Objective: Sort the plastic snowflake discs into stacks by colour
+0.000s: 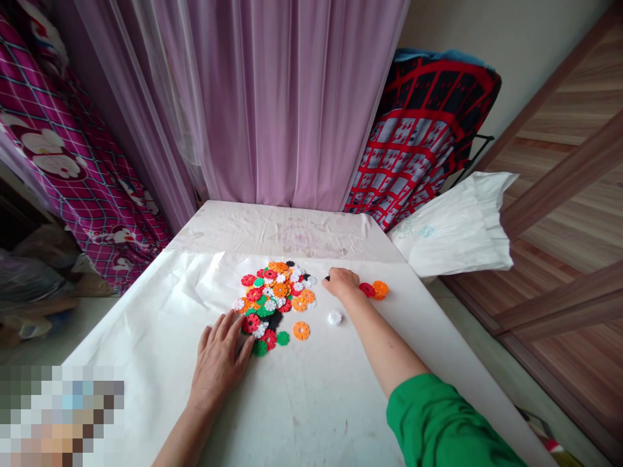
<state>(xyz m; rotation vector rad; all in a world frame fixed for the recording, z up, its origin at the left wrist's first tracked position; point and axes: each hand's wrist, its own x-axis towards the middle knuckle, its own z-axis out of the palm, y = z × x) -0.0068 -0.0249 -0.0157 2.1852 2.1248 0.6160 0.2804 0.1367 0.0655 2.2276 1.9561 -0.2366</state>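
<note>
A mixed pile of notched plastic snowflake discs (280, 290) in red, orange, green, white and black lies on the table. My left hand (220, 353) rests with its fingers spread at the pile's near left edge, fingertips by a red disc (250, 323). To the right of the pile, my right hand (343, 283) is closed, with a black disc (327, 279) showing at its fingertips. Beyond that wrist lie red discs (366, 289) and a small stack of orange discs (380, 290). Nearer me sit white discs (335, 318) in a stack. A single orange disc (301, 331) and a green disc (283, 338) lie loose beside the pile.
A white cloth covers the table (302, 408), wrinkled at the left. A white bag (457, 227) leans at the table's right edge. Behind stand purple curtains (292, 104) and a red patterned cloth (409, 136). A wooden door (574, 214) is at the right. The lower left corner is pixelated.
</note>
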